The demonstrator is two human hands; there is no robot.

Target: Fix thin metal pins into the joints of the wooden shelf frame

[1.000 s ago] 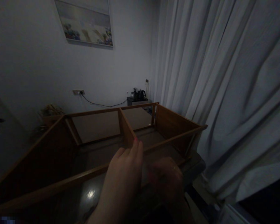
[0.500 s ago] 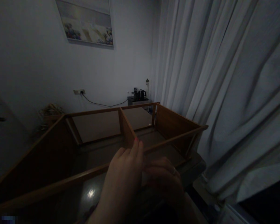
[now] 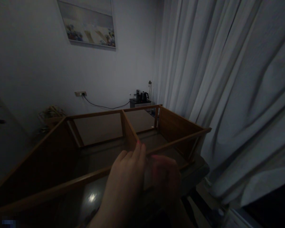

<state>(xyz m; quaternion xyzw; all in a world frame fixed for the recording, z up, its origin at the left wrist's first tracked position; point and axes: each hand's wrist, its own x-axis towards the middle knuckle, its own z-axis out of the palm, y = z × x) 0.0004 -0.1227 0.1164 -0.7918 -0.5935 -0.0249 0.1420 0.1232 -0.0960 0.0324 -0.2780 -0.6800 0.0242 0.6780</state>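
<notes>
A brown wooden frame (image 3: 90, 179), like a shelf unit lying on its back, stretches across the view with a divider board (image 3: 130, 128) through its middle. My left hand (image 3: 129, 167) is closed over the front rail where the divider meets it, fingertips pointing away along the divider's top edge. Just right of it, my right hand (image 3: 167, 175) is curled close to the outer side of the same rail. Motion blurs its fingers, and whatever they may hold is hidden in the dark.
Beneath the frame is a dark table-like surface (image 3: 200, 167). Long pale curtains (image 3: 218, 63) hang at the right. A black kettle (image 3: 144, 96) stands on a small cabinet in the far corner, its cable running to a wall socket (image 3: 80, 94). A picture (image 3: 90, 28) hangs above.
My right hand has turned at the wrist, its fingers now curled upward beside the rail. My left hand and the wooden frame have stayed in place.
</notes>
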